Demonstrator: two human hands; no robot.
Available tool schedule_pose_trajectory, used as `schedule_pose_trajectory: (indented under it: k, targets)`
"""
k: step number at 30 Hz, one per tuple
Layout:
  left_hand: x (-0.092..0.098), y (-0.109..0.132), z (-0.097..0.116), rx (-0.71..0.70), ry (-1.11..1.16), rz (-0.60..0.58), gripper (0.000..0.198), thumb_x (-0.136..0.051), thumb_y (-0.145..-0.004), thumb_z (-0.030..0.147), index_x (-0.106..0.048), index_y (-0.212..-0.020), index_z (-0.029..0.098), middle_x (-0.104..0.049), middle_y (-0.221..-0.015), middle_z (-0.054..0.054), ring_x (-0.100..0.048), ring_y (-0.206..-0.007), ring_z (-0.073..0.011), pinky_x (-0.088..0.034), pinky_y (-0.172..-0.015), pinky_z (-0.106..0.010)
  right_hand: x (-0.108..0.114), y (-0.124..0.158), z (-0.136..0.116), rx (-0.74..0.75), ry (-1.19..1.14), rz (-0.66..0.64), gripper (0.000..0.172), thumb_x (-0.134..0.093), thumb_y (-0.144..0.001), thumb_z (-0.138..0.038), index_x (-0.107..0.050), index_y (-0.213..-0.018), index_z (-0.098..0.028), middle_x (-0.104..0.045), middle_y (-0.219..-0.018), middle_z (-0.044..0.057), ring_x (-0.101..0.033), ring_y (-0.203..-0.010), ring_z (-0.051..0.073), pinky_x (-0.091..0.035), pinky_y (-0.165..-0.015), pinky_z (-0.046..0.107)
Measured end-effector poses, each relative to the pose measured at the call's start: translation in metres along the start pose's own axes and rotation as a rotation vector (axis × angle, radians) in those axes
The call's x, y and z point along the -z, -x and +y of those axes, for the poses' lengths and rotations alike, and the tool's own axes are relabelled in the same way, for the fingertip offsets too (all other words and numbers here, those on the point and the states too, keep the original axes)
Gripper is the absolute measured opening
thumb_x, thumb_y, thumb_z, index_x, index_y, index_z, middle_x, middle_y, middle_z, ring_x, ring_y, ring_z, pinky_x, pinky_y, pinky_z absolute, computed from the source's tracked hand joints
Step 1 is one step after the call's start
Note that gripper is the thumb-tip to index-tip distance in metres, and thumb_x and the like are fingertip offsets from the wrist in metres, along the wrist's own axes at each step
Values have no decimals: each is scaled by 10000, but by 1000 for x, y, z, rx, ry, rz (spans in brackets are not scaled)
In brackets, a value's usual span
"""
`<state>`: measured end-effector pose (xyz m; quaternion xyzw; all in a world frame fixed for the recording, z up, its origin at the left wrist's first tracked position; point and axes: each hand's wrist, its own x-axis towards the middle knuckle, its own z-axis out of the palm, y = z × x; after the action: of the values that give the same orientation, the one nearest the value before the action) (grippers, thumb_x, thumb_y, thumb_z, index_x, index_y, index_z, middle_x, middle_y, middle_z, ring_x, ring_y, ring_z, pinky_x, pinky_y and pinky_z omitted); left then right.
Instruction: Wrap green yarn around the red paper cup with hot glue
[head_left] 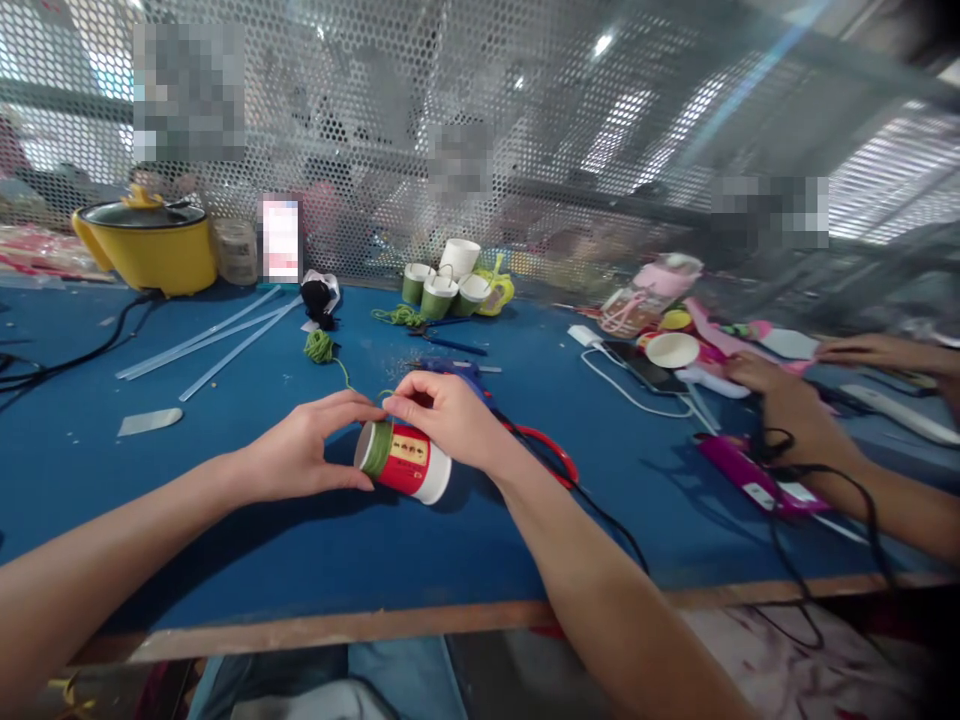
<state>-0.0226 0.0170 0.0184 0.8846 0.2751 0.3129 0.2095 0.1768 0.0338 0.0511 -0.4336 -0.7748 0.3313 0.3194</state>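
Note:
A red and white paper cup (420, 468) lies tilted on its side just above the blue table, with green yarn (378, 450) wound around its left end. My left hand (300, 450) grips that end, thumb below and fingers above. Over the top of the cup, my right hand (457, 415) is closed in a pinch on the loose yarn; the fingertips partly hide it. From there the strand runs back to a small green yarn ball (319, 346). Behind my right hand lies a blue glue gun (454, 372), partly covered.
Green-wrapped cups (439, 297) stand at the back near pliers (457, 340). Clear glue sticks (232, 340), a yellow electric pot (154, 245) and a lit phone (281, 240) are left. At right, another person's hands (772, 400) work near a purple power strip (757, 480) and cables.

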Motion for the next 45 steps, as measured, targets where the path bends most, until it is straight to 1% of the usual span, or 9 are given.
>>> schedule_pose_trajectory:
  k: [9,18,20,23,27,31,36,42,45]
  targets:
    - [0,1,4,-32,-61,-31,489,-674,-776,326,-479,-1194,164,-571,-1182,-143,-561,-1097,-250,-488,-924,-373,-4,1,6,-16,76,-7,196,-537,-828,-302,-535,-678,-175,-542,-641,-19,-473,-603,112,-355,-571,249]
    - [1,1,5,19,-38,-10,530,-694,-745,359,-469,-1188,173,-562,-1169,-135,-556,-1099,-263,-479,-933,-394,-5,5,2,-57,303,-50,185,-454,-879,-265,-463,-708,-193,-568,-690,4,-519,-654,137,-354,-599,261]
    - [2,1,6,60,11,-15,571,-714,-717,393,-475,-1186,171,-573,-1162,-129,-567,-1082,-262,-480,-930,-392,-4,5,0,-65,323,-59,178,-455,-879,-250,-464,-710,-193,-572,-693,5,-521,-657,137,-352,-600,261]
    - [2,0,9,199,108,-16,612,-726,-677,458,-493,-1166,172,-602,-1140,-117,-589,-1041,-263,-490,-901,-390,-5,7,-3,-56,343,-57,181,-469,-879,-246,-469,-705,-193,-570,-695,2,-512,-653,133,-349,-604,259]
    - [1,-2,12,369,238,-75,444,-633,-751,488,-562,-1051,169,-661,-1021,-77,-616,-943,-232,-502,-832,-355,-8,10,-8,-25,363,-46,192,-489,-877,-221,-462,-690,-190,-558,-711,3,-498,-663,127,-350,-624,261]
    - [1,-4,15,408,286,-129,376,-585,-782,479,-584,-966,151,-664,-872,-46,-610,-797,-193,-505,-725,-311,-11,12,-11,-17,386,-34,200,-502,-869,-200,-450,-676,-191,-539,-707,0,-483,-665,128,-346,-630,265]
    - [0,-4,16,383,338,-103,398,-648,-746,409,-565,-1026,139,-654,-946,-64,-616,-857,-201,-504,-775,-324,-8,14,-13,22,356,0,204,-496,-869,-199,-442,-673,-194,-523,-703,-4,-478,-666,131,-353,-633,268]
    - [0,-2,15,233,206,-23,435,-677,-743,387,-540,-1082,151,-625,-1004,-70,-600,-922,-207,-485,-829,-337,-3,15,-13,90,279,44,194,-485,-874,-203,-458,-683,-194,-532,-711,-4,-494,-689,133,-363,-656,268]
    - [1,-2,15,170,110,-29,436,-682,-745,398,-536,-1077,154,-621,-992,-71,-594,-915,-211,-482,-820,-339,-3,15,-12,84,281,37,191,-485,-873,-208,-468,-683,-195,-543,-711,-3,-496,-688,134,-364,-653,269]
